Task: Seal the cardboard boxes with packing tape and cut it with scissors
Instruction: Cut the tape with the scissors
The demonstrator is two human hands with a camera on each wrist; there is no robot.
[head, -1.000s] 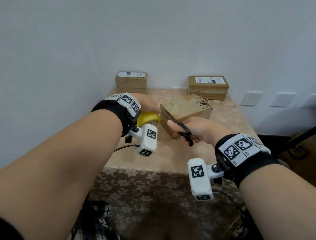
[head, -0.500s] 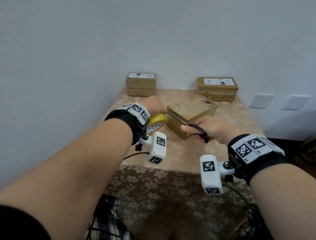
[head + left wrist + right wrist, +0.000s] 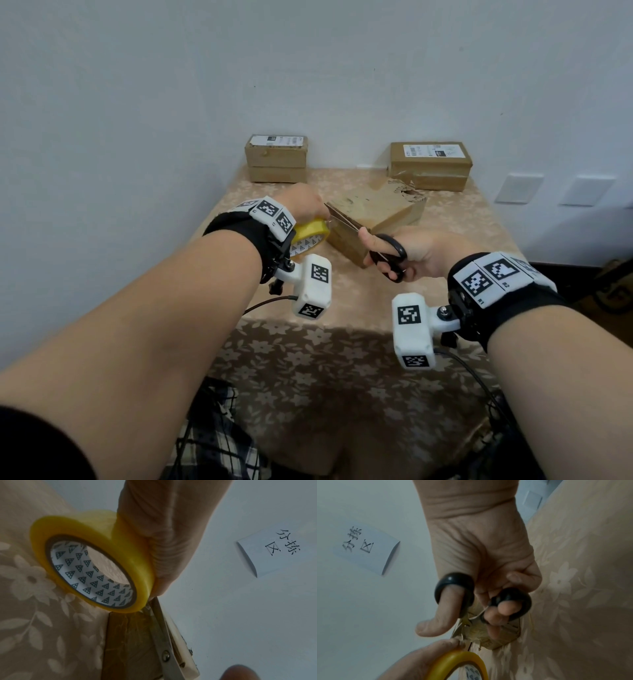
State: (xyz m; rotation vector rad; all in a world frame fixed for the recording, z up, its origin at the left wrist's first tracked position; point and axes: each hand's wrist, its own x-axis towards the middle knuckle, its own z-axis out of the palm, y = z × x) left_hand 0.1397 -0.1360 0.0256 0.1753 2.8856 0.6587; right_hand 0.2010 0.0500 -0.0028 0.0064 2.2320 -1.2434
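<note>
Gripping the scissors (image 3: 383, 245) with my right hand (image 3: 416, 251), left hand (image 3: 303, 205) clamped on the light tape roll (image 3: 310, 236); thin tape needs tension.

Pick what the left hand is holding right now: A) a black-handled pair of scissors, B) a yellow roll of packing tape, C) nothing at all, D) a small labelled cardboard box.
B: the left hand grips the yellow roll of packing tape beside the nearest cardboard box, while the scissors are in the right hand.

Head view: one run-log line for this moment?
left hand: grips yellow tape roll | right hand: black-handled scissors at tape | brown cardboard box: on table
</note>
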